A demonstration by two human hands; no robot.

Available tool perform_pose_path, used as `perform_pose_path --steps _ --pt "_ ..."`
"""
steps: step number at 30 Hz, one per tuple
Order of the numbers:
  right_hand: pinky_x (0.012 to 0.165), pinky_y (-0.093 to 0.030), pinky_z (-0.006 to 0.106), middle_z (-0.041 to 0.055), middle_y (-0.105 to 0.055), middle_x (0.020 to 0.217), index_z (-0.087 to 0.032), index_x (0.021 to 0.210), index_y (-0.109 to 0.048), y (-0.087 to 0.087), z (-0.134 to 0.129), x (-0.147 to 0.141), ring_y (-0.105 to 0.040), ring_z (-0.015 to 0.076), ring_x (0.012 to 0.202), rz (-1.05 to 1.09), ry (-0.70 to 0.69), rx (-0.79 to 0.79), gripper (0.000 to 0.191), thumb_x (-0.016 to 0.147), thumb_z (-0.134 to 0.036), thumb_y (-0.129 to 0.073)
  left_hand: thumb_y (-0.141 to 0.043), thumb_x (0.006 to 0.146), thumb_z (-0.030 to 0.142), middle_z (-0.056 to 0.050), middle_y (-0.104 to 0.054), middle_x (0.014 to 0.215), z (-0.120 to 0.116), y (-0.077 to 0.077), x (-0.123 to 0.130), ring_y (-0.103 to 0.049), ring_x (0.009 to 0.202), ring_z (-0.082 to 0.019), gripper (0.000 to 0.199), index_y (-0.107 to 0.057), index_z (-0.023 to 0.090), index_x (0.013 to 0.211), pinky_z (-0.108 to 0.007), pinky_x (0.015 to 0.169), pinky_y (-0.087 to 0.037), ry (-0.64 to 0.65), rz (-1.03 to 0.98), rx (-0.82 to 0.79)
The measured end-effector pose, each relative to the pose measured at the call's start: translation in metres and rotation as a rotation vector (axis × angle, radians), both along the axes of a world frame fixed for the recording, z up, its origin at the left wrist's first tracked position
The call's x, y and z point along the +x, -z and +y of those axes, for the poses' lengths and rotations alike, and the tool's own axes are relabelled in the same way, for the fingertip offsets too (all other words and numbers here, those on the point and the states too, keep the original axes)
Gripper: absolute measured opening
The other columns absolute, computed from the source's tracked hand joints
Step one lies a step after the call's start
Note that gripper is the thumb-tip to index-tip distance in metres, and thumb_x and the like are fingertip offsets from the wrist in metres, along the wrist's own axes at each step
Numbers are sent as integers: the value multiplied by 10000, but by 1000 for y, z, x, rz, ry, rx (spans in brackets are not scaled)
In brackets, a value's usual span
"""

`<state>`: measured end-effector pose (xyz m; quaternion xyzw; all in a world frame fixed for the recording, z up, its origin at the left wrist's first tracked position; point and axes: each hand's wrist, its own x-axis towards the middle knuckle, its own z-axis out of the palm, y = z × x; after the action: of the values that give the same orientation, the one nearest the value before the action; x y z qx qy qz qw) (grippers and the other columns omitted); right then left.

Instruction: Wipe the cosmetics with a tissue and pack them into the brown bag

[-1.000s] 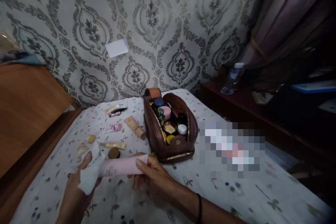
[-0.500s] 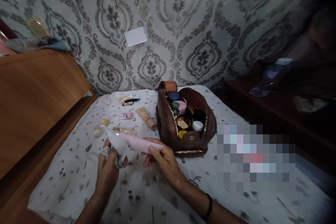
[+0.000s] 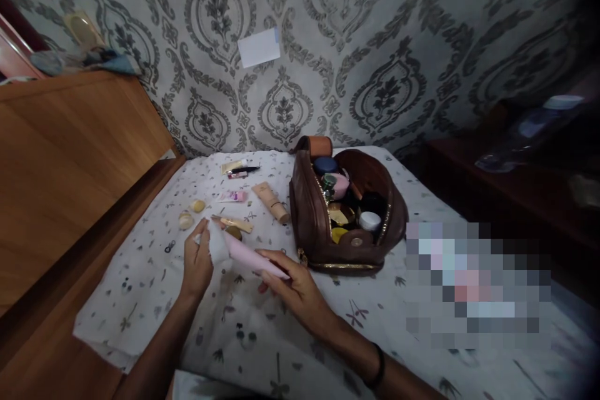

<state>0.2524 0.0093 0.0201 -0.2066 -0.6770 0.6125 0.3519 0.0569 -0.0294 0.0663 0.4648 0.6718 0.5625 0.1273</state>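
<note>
A pink tube (image 3: pixel 253 259) slants across the middle, its lower right end between the thumb and fingers of my right hand (image 3: pixel 297 290). My left hand (image 3: pixel 197 256) grips a white cloth or wipe (image 3: pixel 218 244) that covers the tube's upper left end. To the right stands an open brown bag (image 3: pixel 304 212) filled with jars and other cosmetics. Behind my hands lie a beige tube (image 3: pixel 270 202), a small pink tube (image 3: pixel 233 196) and a pale slim item (image 3: pixel 240 224). Two small round items, one yellow (image 3: pixel 198 205), are beyond my left hand.
A wooden panel (image 3: pixel 84 169) rises on the left. At the back left are a cream tube (image 3: pixel 230 167) and a black pencil (image 3: pixel 246 169). A plastic bottle (image 3: pixel 520 137) lies on a dark surface at right. One area is pixelated.
The view has shifted, so the bag and bedding sit further right. My left hand with the white cloth has moved up, round the tube's upper end. My right hand still holds the tube.
</note>
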Motion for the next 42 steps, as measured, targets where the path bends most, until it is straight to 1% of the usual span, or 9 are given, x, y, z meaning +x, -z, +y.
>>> perform_pose_path --steps 8,16,23,26,29,33,38,40,42 --pt "713 -471 280 46 -664 935 -171 1190 -583 8 -11 -5 -610 170 806 -121 -110 73 333 946 -395 -546 -371 941 552 24 -492 520 14 -15 6 -461 514 -141 509 -567 199 631 -262 532 -380 139 -44 -100" --pt "484 -444 227 30 -677 719 -144 1005 -570 11 -6 -9 -611 121 513 4 -371 -498 502 839 -613 -630 -460 928 555 31 -499 576 21 -27 -25 -467 569 -121 505 -532 179 597 -241 585 -371 546 135 -327" --pt "500 -462 245 39 -703 711 -148 1061 -541 13 -36 -35 -623 130 500 97 -274 -702 594 775 -651 -678 -517 954 403 7 -510 633 20 2 -35 -469 620 -139 382 -591 186 649 -258 611 -369 238 652 100" --pt "550 -475 267 47 -713 801 -171 1162 -530 13 -49 -46 -660 148 589 82 -176 -620 584 841 -653 -607 -506 968 374 -30 -603 816 14 10 -29 -567 790 -165 255 -647 184 875 -273 748 -450 192 550 186" --pt "636 -528 332 106 -701 1070 -212 1279 -492 14 -54 -56 -703 217 841 9 -71 -449 575 907 -650 -502 -457 992 379 -86 -611 1163 1 16 -15 -575 1105 -201 306 -567 191 1207 -323 957 -453 175 204 75" --pt "1072 -436 462 145 -544 1385 -204 1401 -429 17 -55 -66 -482 267 1331 -143 107 -118 548 970 -542 -431 -565 934 397 -71 -619 1157 -19 25 0 -600 1062 -206 486 -436 194 1356 -320 933 -485 394 -84 -136" --pt "853 -539 392 70 -698 972 -190 1110 -621 7 -44 -58 -657 214 903 -285 -62 245 234 938 -315 -524 -561 925 344 -73 -629 1167 -28 13 -32 -612 1019 -222 509 -430 186 1390 -324 880 -508 576 82 -237" --pt "769 -537 348 49 -683 890 -191 994 -642 1 -33 -50 -639 185 784 -335 79 355 143 917 -268 -549 -587 908 331 -93 -595 1299 -26 5 -55 -575 1168 -256 543 -439 194 1412 -350 988 -471 735 262 -263" --pt "750 -536 340 72 -670 1002 -198 1129 -608 -1 -21 -44 -628 184 798 -324 238 431 240 898 -258 -580 -602 901 321 -95 -570 1358 -24 1 -72 -549 1228 -265 562 -441 216 1429 -362 1036 -444 908 433 -315"
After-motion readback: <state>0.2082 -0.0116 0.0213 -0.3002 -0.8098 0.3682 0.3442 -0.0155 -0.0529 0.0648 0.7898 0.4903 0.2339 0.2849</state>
